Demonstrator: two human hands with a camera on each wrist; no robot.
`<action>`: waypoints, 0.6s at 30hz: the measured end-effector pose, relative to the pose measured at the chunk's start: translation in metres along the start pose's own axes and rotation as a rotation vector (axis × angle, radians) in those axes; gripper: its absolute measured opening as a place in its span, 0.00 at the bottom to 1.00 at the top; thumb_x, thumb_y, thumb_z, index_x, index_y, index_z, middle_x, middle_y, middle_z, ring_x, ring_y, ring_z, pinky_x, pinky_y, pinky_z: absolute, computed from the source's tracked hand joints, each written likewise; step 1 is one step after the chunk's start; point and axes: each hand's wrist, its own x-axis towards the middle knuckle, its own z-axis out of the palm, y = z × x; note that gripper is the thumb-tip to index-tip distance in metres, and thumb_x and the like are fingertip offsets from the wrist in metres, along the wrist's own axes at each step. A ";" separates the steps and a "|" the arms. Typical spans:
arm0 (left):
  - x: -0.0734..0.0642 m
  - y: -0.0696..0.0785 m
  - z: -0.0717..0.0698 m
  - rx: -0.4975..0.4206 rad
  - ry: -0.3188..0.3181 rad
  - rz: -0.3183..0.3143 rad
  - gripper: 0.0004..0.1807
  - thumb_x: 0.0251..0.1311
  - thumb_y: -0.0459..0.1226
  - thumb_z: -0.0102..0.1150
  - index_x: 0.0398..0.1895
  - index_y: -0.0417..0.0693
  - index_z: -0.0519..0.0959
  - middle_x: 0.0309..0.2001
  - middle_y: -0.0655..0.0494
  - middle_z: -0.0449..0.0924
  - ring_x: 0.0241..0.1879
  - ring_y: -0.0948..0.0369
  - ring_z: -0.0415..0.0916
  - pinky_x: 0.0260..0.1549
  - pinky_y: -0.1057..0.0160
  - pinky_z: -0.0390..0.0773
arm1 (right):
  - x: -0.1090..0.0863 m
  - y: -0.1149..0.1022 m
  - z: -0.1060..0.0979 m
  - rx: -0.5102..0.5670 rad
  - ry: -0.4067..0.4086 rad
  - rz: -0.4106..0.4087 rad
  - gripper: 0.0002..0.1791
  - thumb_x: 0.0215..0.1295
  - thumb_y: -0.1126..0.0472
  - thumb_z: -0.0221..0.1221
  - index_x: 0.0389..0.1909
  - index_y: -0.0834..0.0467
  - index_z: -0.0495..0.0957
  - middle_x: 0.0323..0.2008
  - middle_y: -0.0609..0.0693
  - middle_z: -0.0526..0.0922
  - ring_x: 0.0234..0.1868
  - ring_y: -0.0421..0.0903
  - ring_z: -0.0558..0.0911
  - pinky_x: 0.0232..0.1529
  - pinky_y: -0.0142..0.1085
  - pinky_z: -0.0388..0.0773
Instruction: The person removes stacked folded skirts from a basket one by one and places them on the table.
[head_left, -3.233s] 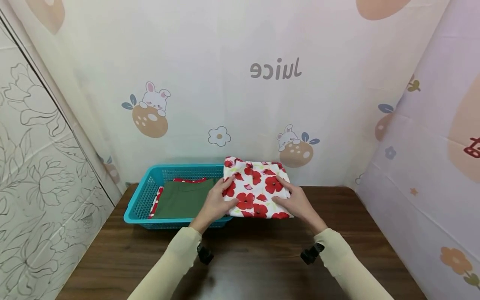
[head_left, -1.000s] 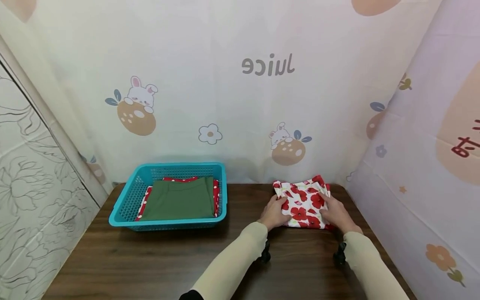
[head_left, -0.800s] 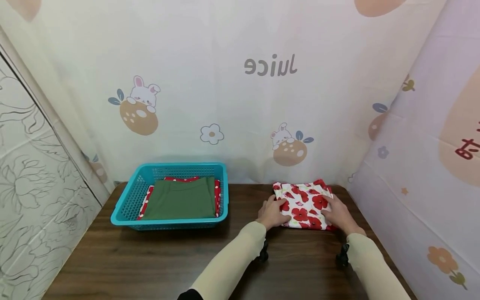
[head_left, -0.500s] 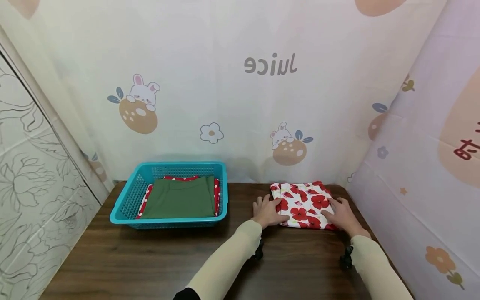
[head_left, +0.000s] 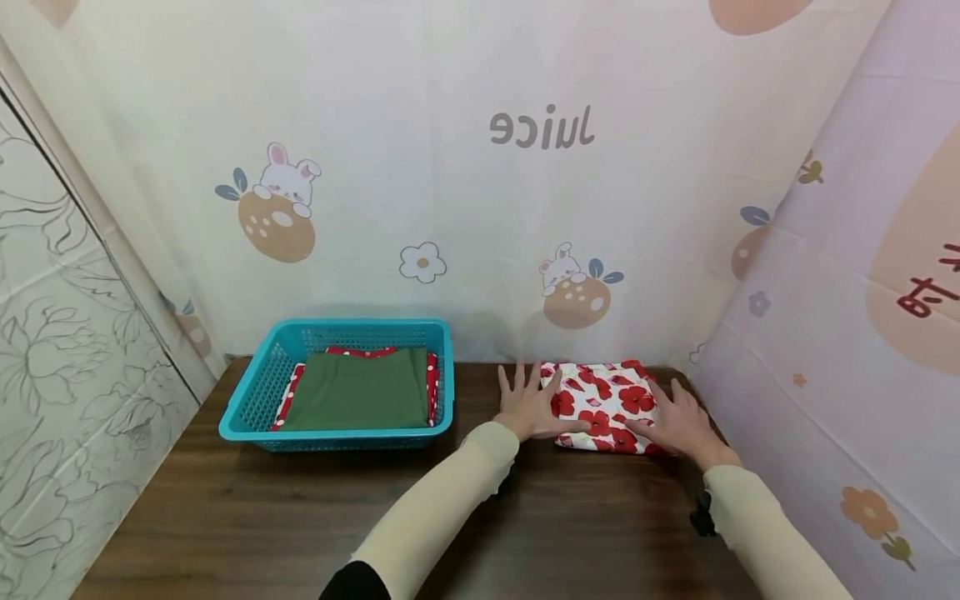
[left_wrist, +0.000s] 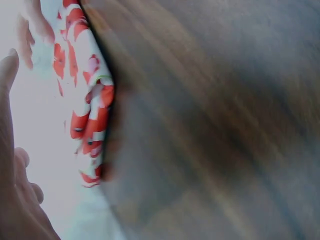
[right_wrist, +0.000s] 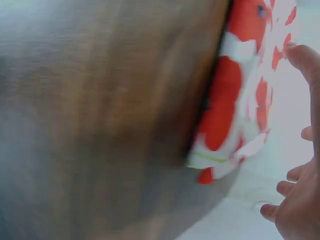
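Note:
A folded floral cloth (head_left: 592, 396), white with large red flowers, lies flat on the right of the dark wooden table (head_left: 300, 508). At its left edge my left hand (head_left: 527, 407) is spread, thumb reaching over the cloth in the head view. In the left wrist view, a gap shows between that hand (left_wrist: 20, 195) and the cloth (left_wrist: 82, 95). My right hand (head_left: 686, 425) is at the right edge, fingers extended. Its thumb tip overlaps the cloth (right_wrist: 225, 100) in the right wrist view; I cannot tell whether it touches. Neither hand grips anything.
On the left stands a blue plastic basket (head_left: 258, 392) holding a folded green cloth (head_left: 360, 392) above red cloth with white dots (head_left: 432, 390). A printed curtain (head_left: 480, 183) hangs behind the table, with further curtain panels at both sides.
The floral cloth was carried from beside the basket to the right and laid on the table. Both hands then loosened; the left fingers spread and lifted from its edge.

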 end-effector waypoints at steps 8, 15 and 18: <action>-0.018 -0.023 -0.043 0.046 0.042 0.052 0.61 0.47 0.87 0.34 0.83 0.77 0.37 0.85 0.57 0.39 0.83 0.43 0.28 0.73 0.25 0.31 | 0.015 -0.037 -0.032 -0.037 0.042 -0.141 0.61 0.60 0.27 0.60 0.79 0.65 0.52 0.75 0.79 0.49 0.72 0.81 0.54 0.67 0.79 0.52; -0.034 -0.053 -0.077 0.042 0.102 0.080 0.61 0.48 0.86 0.32 0.84 0.74 0.38 0.85 0.58 0.42 0.83 0.41 0.26 0.68 0.22 0.23 | 0.029 -0.086 -0.055 -0.043 0.030 -0.262 0.62 0.61 0.30 0.62 0.82 0.62 0.46 0.78 0.76 0.47 0.75 0.79 0.53 0.68 0.78 0.51; -0.043 -0.071 -0.086 0.069 0.124 0.068 0.60 0.48 0.86 0.30 0.84 0.75 0.36 0.85 0.56 0.44 0.83 0.41 0.27 0.68 0.20 0.25 | 0.036 -0.111 -0.064 -0.008 0.041 -0.321 0.62 0.62 0.30 0.62 0.83 0.59 0.43 0.80 0.72 0.47 0.77 0.76 0.52 0.69 0.77 0.50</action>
